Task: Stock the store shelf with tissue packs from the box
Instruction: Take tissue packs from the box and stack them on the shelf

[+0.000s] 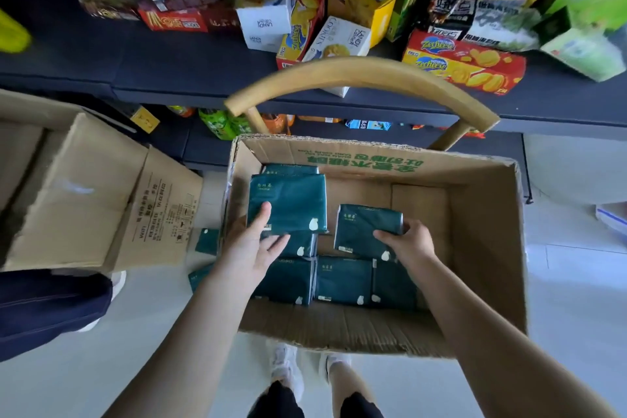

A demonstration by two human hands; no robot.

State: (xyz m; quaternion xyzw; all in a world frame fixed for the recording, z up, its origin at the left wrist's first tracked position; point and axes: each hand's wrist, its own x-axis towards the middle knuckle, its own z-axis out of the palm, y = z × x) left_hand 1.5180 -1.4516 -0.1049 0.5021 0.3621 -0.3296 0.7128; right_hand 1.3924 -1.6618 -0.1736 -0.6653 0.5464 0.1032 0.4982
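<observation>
Cardboard walls of the open box (485, 248) filled the middle of my view. I judged that it stood on the wooden chair (356, 73) so the stock sat at hand height, facing the store shelf (169, 58) at twelve o'clock.

My left hand (252, 248) held the top tissue pack (288, 204) of the stack on the box's nine o'clock side. The thumb lay over its near edge and the fingers were spread beneath, a hold that suited lifting it flat. My right hand (409, 243) pinched a second tissue pack (364, 226) at its five o'clock corner, near the box's centre, where it was tilted above the bottom row. One pack per hand, I reckoned, would halve the trips to the shelf.

Counting dark-green packs in the box, I had:
- two in my hands
- one rear pack (290, 169) peeking out at twelve o'clock behind the left one
- one lower pack (300, 245) under it
- three in the near row (342, 278) at six o'clock

That made seven I could see, and others may have been hidden beneath. Two stray packs (207, 241) showed outside the box's nine o'clock wall.

I saw no tissue packs on the shelf, only biscuit boxes (464, 64) and other snacks. One spare carton (84, 197) lay open at nine o'clock.
</observation>
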